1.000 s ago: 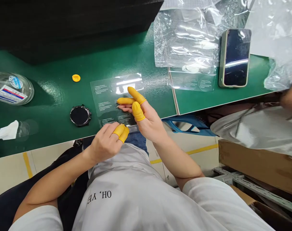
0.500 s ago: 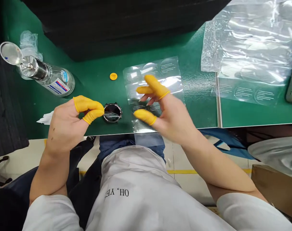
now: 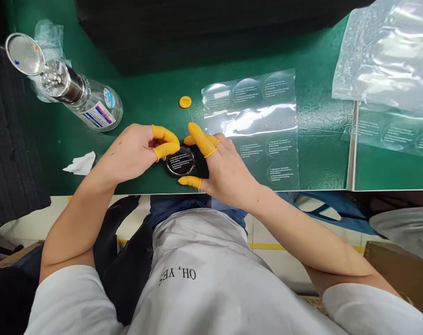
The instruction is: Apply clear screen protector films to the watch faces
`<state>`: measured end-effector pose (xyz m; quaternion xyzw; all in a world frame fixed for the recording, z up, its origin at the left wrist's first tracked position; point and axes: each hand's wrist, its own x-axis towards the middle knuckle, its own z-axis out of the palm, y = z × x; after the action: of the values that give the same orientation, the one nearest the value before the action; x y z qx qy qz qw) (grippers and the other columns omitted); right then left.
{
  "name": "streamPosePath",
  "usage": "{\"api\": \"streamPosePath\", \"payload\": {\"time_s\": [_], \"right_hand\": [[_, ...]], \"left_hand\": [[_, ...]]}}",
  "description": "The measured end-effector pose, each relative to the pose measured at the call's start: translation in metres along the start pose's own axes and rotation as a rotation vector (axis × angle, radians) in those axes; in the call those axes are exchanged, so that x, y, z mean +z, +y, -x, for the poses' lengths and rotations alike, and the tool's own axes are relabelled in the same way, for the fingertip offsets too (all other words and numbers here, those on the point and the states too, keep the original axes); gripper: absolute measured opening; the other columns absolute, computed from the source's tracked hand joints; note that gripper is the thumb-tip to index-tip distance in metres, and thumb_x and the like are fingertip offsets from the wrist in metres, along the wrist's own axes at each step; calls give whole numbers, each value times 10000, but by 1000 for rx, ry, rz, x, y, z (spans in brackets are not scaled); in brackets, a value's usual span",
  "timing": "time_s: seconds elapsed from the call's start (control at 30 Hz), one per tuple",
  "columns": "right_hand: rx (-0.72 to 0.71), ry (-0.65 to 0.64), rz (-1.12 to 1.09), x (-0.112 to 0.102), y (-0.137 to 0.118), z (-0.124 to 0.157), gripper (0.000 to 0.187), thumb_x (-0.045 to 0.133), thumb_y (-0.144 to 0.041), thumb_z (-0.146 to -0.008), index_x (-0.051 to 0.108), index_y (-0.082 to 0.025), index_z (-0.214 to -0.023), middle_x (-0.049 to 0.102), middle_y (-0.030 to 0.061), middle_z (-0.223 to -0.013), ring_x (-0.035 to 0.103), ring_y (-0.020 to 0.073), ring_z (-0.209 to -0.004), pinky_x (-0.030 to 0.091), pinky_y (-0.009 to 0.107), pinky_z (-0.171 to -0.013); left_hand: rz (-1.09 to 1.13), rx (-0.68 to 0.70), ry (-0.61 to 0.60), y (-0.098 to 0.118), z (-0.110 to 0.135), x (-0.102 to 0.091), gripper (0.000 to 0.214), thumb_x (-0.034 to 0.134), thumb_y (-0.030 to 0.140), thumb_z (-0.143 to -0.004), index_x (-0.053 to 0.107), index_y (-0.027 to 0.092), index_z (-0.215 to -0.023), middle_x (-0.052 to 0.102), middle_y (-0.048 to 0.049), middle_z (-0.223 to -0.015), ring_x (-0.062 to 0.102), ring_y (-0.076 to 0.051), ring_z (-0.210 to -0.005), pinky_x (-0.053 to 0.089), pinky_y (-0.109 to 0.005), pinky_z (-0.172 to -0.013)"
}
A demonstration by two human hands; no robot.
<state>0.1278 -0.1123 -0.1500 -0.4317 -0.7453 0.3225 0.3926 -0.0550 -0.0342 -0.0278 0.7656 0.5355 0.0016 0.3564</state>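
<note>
A round black watch [image 3: 190, 173] with a metal rim lies near the front edge of the green bench. Over its face is a clear round film [image 3: 181, 160] printed with white text, its upper left edge pinched between the thumb and index finger of my left hand [image 3: 138, 151]. My right hand [image 3: 221, 163] brackets the watch from the right, thumb along the near rim and fingers at the far rim. Its index finger is raised. Yellow finger cots cover the thumbs and some fingers of both hands. Whether the film lies fully flat I cannot tell.
A clear sheet of printed round films [image 3: 249, 123] lies to the right. A loose yellow finger cot [image 3: 185, 102] sits beyond the watch. At left stand a clear bottle [image 3: 96, 109] with a flipped-up metal lid and a crumpled white tissue [image 3: 81, 164]. Plastic bags [image 3: 389, 65] lie far right.
My right hand has moved left from above the printed sheet to around the watch. The film in my left hand now covers more of the watch face. The view has shifted slightly.
</note>
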Motion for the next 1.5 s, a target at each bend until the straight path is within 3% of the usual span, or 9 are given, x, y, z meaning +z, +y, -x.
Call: {"api": "streamPosePath", "payload": {"time_s": [0.27, 0.47, 0.6, 0.67, 0.8, 0.97, 1.07, 1.37, 1.5], "right_hand": [[26, 10, -38, 2, 5, 1, 916, 606, -681, -898, 219, -275, -1622, 573, 135, -1404, 523, 406, -1252, 408, 717, -1064], [17, -23, -15, -9, -7, -2, 955, 698, -583, -861, 263, -191, -1616, 612, 112, -1398, 570, 380, -1204, 479, 621, -1057], [217, -80, 45, -19, -21, -3, 842, 474, -747, -880, 438, -189, -1510, 575, 29, -1453, 484, 365, -1313, 377, 497, -1117], [335, -89, -45, -21, -24, -5, 783, 225, -779, -914, 562, -255, -1389, 584, -41, -1438, 432, 346, -1379, 400, 478, -1073], [477, -63, -217, -23, -27, -8, 986, -199, -643, -904, 630, -255, -1270, 609, -83, -1404, 391, 357, -1425, 458, 478, -944], [299, -129, 21, -20, -25, -5, 975, 272, -847, -896, 348, -150, -1574, 589, 80, -1450, 522, 436, -1271, 387, 631, -1004], [257, -148, -10, -14, -23, 1, 936, 296, -789, -967, 330, -91, -1590, 593, 158, -1406, 535, 424, -1242, 429, 602, -961], [71, -82, 88, 2, -18, 10, 864, 542, -499, -1001, 70, -177, -1649, 624, 183, -1288, 562, 339, -1093, 481, 494, -848], [54, -80, 105, 10, -18, 8, 753, 518, -493, -1007, 240, -120, -1600, 660, 197, -1244, 572, 322, -1062, 483, 472, -841]], "left_hand": [[65, -31, -16, -3, -7, 1, 137, 739, 330, -794, 738, 193, -792, 664, 11, -741, 696, -185, -755, 583, -302, -666], [-36, -14, -113, 9, -7, -3, 77, 671, 221, -839, 728, 170, -835, 659, 56, -737, 593, -51, -641, 509, -193, -621], [-169, 65, -227, 15, -7, -3, 505, 292, 306, -913, 672, 0, -1044, 577, 54, -861, 700, -136, -968, 482, -271, -784], [-193, 72, -251, 14, -7, -3, 590, 183, 317, -908, 653, 23, -1109, 564, 62, -928, 704, -192, -1035, 476, -300, -778], [-123, 16, -278, 13, -9, -4, 364, 402, 314, -951, 667, 106, -1088, 617, 92, -965, 722, -169, -1015, 499, -254, -776], [-35, 3, -236, 11, -4, -6, 316, 482, 361, -981, 717, 155, -1027, 695, 60, -972, 728, -140, -975, 547, -237, -809], [-50, 35, -225, 8, 1, -6, 286, 516, 384, -1021, 718, 186, -1057, 721, 7, -997, 702, -135, -947, 578, -269, -861], [-86, 81, -225, -2, 7, -13, 261, 558, 405, -1012, 737, 215, -1015, 741, -7, -957, 675, -138, -896, 555, -275, -903], [-168, 3, -301, -5, 5, -13, 171, 618, 316, -982, 750, 221, -1037, 760, -25, -1022, 687, -161, -960, 556, -295, -938]]}}
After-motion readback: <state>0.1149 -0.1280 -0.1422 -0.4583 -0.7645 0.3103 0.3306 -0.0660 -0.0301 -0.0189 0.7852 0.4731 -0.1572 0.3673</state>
